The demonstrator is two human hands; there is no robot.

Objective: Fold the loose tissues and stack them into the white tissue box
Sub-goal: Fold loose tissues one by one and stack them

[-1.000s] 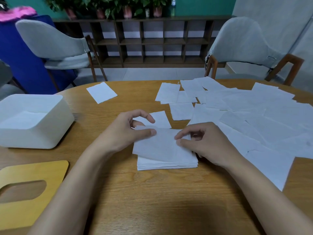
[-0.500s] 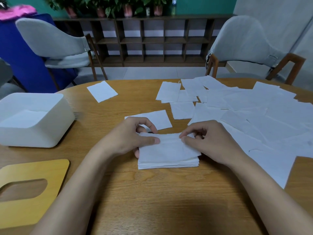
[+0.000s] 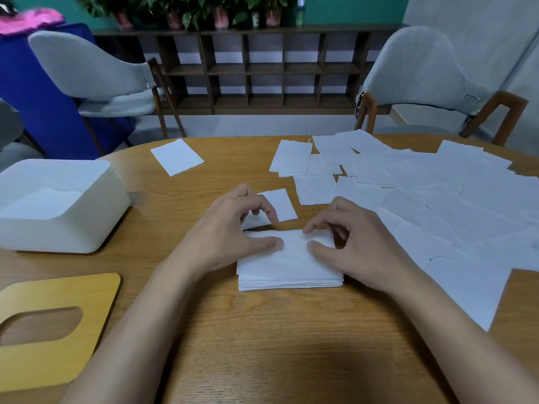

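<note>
- Now, a thick white stack of folded paper tissues (image 3: pixel 288 277) sits in front of you, mid-way across the oval wooden worktop (image 3: pixel 262 345).
- Your left hand (image 3: pixel 233 231) and right hand (image 3: pixel 353 249) curl over the stack's far side. The thumb and first fingers (image 3: pixel 323 219) of each hand pinch the white top tissue (image 3: pixel 291 249) lying on the stack.
- To finish this fold well, line its corners up with the sheets below, then smooth outward with light pressure. The paper looks thin and would likely tear or drag the pile askew.
- The rounded white plastic tissue box (image 3: pixel 96 228) stands open to your left, well apart from the stack, with white tissue lying inside.
- A flat yellow wooden lid with an oval slot (image 3: pixel 96 293) lies nearer you, in front of the box.
- Overlapping loose white tissues (image 3: pixel 452 205) cover the right side, reaching just beside your right hand and running close to the far right edge.
- One small white tissue (image 3: pixel 281 204) lies just behind your left hand.
- Bare wood runs between stack and box, so a leftward carry looks unobstructed.
</note>
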